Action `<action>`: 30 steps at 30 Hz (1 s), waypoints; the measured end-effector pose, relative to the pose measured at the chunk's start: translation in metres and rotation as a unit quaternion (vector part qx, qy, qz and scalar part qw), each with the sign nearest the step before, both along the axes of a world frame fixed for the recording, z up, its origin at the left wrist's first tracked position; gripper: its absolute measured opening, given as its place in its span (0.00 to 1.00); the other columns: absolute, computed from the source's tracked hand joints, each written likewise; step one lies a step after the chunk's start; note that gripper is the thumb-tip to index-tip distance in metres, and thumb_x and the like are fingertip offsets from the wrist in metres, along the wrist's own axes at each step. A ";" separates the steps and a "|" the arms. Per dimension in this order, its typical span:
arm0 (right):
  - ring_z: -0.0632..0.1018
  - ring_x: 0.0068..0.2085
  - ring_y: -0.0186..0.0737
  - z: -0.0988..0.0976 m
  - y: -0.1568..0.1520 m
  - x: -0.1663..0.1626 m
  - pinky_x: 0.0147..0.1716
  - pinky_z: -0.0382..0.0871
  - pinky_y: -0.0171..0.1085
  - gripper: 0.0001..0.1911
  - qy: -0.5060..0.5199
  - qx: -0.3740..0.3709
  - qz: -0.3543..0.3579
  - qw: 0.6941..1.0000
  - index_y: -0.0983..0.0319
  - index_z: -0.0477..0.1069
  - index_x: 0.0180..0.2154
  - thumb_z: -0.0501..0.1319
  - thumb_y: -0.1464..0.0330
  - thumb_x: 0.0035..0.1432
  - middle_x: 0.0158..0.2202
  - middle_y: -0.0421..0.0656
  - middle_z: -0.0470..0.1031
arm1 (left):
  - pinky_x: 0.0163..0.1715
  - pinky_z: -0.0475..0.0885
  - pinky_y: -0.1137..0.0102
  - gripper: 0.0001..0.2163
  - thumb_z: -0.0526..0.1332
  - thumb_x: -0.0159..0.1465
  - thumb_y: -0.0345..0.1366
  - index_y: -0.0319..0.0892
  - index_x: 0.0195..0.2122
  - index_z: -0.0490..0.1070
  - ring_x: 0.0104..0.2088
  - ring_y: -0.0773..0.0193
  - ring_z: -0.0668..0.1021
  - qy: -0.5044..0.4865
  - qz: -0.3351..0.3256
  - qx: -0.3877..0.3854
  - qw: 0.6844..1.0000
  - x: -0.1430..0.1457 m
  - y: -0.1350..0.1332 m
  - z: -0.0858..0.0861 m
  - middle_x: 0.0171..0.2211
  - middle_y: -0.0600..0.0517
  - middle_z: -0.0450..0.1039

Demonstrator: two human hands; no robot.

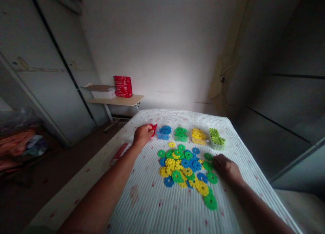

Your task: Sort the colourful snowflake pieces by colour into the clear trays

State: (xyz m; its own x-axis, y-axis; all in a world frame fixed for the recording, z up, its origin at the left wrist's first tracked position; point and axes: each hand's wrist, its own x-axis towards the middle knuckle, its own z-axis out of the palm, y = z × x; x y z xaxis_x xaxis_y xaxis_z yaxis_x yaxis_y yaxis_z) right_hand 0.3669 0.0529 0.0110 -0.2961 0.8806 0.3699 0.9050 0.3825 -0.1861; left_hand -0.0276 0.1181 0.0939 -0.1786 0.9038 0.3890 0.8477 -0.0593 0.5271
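My left hand is at the leftmost clear tub, its fingers pinched together beside the red pieces; whether a piece is between them is hidden. On the right, my right hand rests on the cloth with its fingers curled, close to a green disc at the edge of a pile. What lies under those fingers does not show. Mixed notched plastic discs make up this pile: yellow discs, blue discs and green discs. A larger green disc lies at its near end.
Behind the pile stand clear tubs of blue discs, green discs, yellow discs and light green pieces. A flat red packet lies by my left forearm. A side table carries a red bag.
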 end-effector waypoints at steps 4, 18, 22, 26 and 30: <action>0.74 0.31 0.36 0.001 0.000 -0.001 0.28 0.63 0.32 0.17 0.011 0.012 -0.004 1.000 0.60 0.71 0.32 0.46 0.62 0.59 0.31 0.44 0.73 | 0.28 0.66 0.69 0.02 0.60 0.54 0.31 0.41 0.26 0.71 0.24 0.62 0.75 -0.014 0.056 -0.019 0.998 -0.035 0.046 0.006 0.22 0.50 0.74; 0.75 0.32 0.36 -0.003 0.001 0.001 0.28 0.64 0.32 0.16 0.001 0.004 -0.009 1.000 0.60 0.71 0.33 0.47 0.63 0.60 0.33 0.44 0.73 | 0.39 0.68 0.64 0.09 0.53 0.57 0.29 0.41 0.32 0.73 0.36 0.58 0.76 0.044 0.018 0.058 0.997 -0.011 0.022 -0.009 0.34 0.45 0.75; 0.74 0.32 0.36 0.000 0.000 0.000 0.29 0.63 0.32 0.16 0.002 0.002 -0.005 1.000 0.60 0.71 0.33 0.47 0.63 0.60 0.32 0.44 0.72 | 0.40 0.68 0.70 0.10 0.52 0.56 0.29 0.43 0.33 0.73 0.36 0.63 0.75 0.043 -0.105 0.065 0.991 0.025 -0.029 -0.018 0.34 0.50 0.75; 0.73 0.32 0.35 0.005 -0.002 -0.004 0.29 0.62 0.31 0.16 -0.016 -0.001 -0.020 1.000 0.61 0.70 0.32 0.46 0.64 0.60 0.32 0.44 0.71 | 0.36 0.68 0.72 0.10 0.52 0.57 0.28 0.43 0.33 0.73 0.34 0.64 0.74 0.059 -0.138 0.017 0.989 0.046 -0.065 -0.037 0.33 0.50 0.73; 0.73 0.31 0.34 0.008 -0.004 -0.006 0.28 0.61 0.31 0.17 -0.031 -0.003 -0.027 0.999 0.61 0.70 0.31 0.45 0.64 0.60 0.31 0.44 0.71 | 0.39 0.67 0.73 0.11 0.51 0.59 0.28 0.43 0.35 0.72 0.37 0.66 0.74 0.075 -0.116 -0.034 0.990 0.044 -0.076 -0.063 0.35 0.51 0.72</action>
